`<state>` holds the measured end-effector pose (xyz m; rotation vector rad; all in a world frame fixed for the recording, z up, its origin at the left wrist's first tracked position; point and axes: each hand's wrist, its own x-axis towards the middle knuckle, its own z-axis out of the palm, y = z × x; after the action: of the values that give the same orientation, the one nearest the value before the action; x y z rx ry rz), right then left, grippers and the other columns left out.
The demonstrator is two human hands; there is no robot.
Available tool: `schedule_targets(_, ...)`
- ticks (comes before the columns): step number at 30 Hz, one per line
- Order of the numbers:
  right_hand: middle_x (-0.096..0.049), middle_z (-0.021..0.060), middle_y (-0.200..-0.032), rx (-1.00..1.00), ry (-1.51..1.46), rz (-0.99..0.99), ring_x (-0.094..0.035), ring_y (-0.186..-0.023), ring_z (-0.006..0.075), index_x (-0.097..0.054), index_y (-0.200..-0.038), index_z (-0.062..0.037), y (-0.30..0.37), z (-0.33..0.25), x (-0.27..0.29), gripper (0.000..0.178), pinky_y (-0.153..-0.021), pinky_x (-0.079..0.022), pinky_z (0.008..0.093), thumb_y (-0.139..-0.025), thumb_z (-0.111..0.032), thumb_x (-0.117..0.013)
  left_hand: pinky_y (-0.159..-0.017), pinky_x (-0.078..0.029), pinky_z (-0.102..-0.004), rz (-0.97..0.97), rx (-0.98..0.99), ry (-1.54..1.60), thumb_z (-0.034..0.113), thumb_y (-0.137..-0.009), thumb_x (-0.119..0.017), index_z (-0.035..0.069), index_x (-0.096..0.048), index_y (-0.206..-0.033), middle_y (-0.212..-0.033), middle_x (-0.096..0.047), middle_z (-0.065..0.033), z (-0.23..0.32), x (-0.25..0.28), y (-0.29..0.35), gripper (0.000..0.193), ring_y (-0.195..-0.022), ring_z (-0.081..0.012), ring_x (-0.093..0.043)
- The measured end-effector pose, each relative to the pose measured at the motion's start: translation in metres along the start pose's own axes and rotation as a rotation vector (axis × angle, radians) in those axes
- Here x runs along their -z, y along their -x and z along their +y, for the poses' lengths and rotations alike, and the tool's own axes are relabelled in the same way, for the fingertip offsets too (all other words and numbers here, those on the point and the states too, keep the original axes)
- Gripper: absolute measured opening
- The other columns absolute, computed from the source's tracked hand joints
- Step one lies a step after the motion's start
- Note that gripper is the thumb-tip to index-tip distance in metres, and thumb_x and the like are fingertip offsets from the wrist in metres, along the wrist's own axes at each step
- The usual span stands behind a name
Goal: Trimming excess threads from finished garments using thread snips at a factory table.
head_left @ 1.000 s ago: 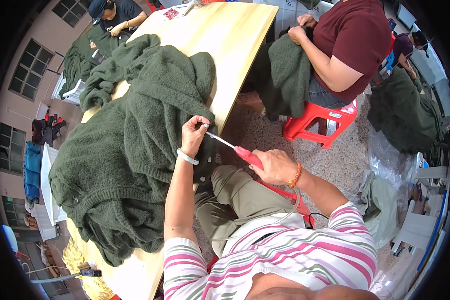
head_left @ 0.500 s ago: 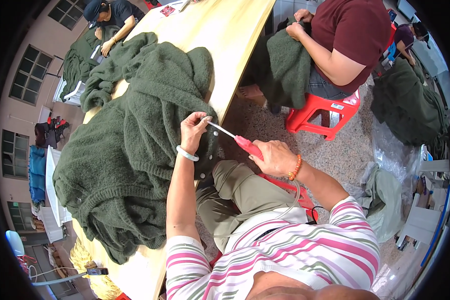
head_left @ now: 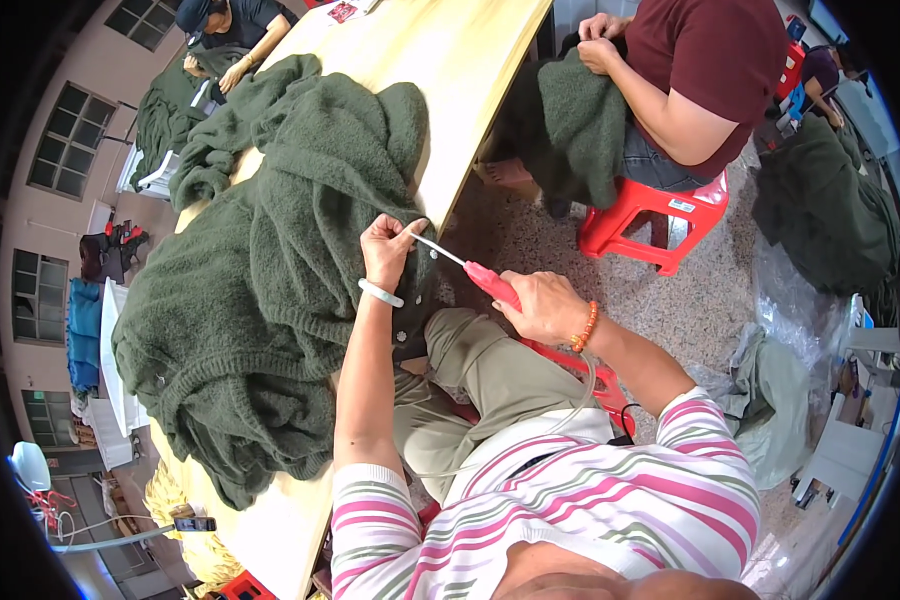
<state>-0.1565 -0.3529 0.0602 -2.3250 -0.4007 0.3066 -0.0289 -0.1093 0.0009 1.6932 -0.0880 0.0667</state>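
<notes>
A dark green knit cardigan [head_left: 340,215] lies heaped on the table, its edge with light round buttons [head_left: 402,337] hanging toward my lap. At that edge, my left hand [head_left: 385,250] is closed in a pinch on the knit. My right hand [head_left: 548,306] is wrapped round the red handle of a tool with a thin pale shaft [head_left: 490,284]. The shaft points up and left, and its tip meets the pinched spot at my left fingertips. My fingers hide exactly what the tip touches. A thin pale tube [head_left: 590,392] runs from near my right wrist across my lap.
The pale wooden table [head_left: 455,120] runs along my left. Across the gap a co-worker in a maroon shirt [head_left: 715,80] handles green knitwear on a red stool [head_left: 660,225]. Another co-worker [head_left: 235,30] works at the far left. Green garments [head_left: 820,210] are piled at right.
My left hand still pinches the cardigan edge and the tool stays at that spot. Both hands have shifted slightly, and the whole view has moved a little.
</notes>
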Motion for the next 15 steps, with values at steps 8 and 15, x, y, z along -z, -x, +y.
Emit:
schedule_targets(8,-0.061,0.0254,-0.077,0.003,-0.156,0.092,-0.060,-0.078,0.0438,-0.054,-0.094,-0.0013,0.013,0.031,0.001,0.026,-0.072,-0.046,0.0512,-0.084,-0.025,-0.056,-0.056,-0.044,-0.0257,0.158,-0.232,-0.423,0.013,-0.081,-0.070,0.004,-0.059,-0.085,-0.080,-0.056,-0.0041,0.026,-0.011,0.018,0.016,-0.063,-0.0126,-0.052)
schedule_targets(15,-0.060,0.0267,-0.076,-0.050,-0.138,0.051,-0.059,-0.078,0.0450,-0.052,-0.094,-0.0014,0.033,0.052,-0.008,0.025,-0.072,-0.046,0.0522,-0.084,-0.024,-0.056,-0.072,-0.046,-0.0389,-0.133,-0.505,-1.141,0.012,-0.073,-0.071,0.006,-0.060,-0.101,-0.089,-0.051,-0.0119,0.048,-0.026,0.079,0.031,-0.084,-0.0303,-0.053)
